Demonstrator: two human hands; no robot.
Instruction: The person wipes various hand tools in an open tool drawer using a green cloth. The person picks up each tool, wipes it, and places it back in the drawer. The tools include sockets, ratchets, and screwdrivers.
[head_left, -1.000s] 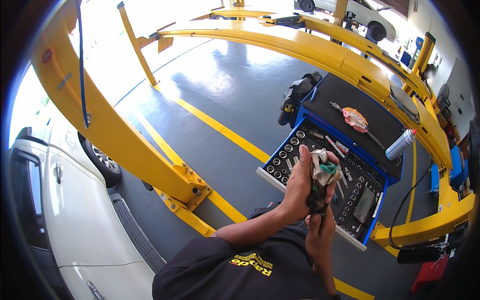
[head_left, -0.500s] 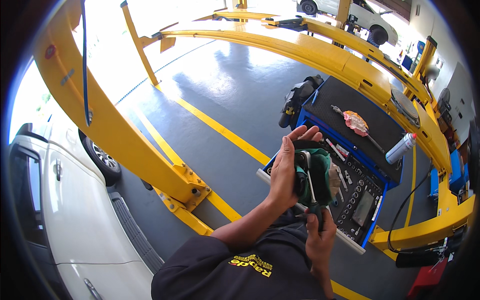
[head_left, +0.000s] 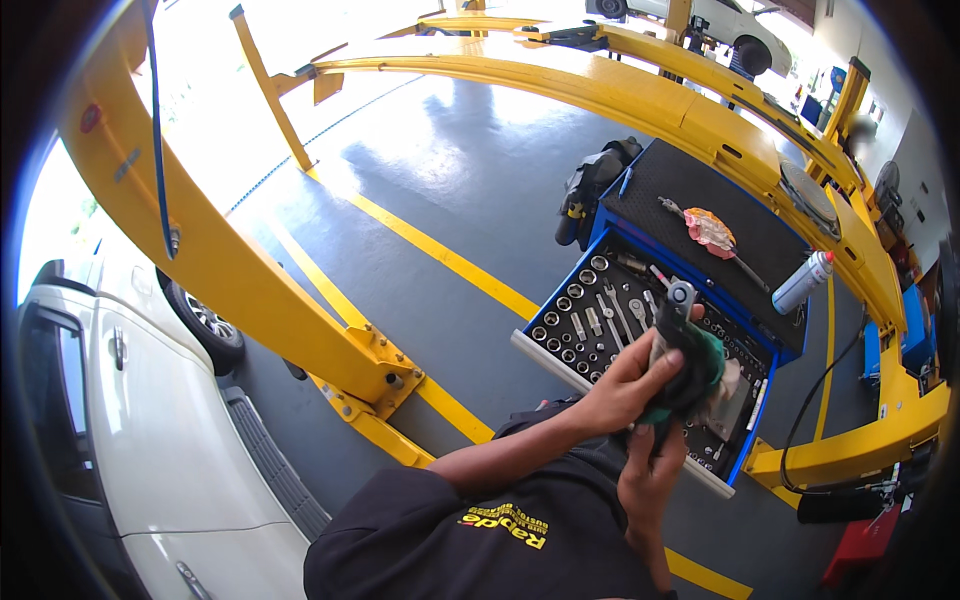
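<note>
Head view: both hands [head_left: 628, 388] [head_left: 650, 482] hold a ratchet [head_left: 681, 294] and green cloth [head_left: 712, 352].

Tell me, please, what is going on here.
A person's bare left hand grips a crumpled green-and-dark cloth bundled around a metal ratchet, whose round silver head pokes out. The bare right hand sits just below, its grip partly hidden. Beyond them shows an open, blue-sided metal drawer of shiny round sockets.

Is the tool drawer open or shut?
Open: the drawer sticks out from the blue cabinet, with rows of sockets showing inside.
</note>
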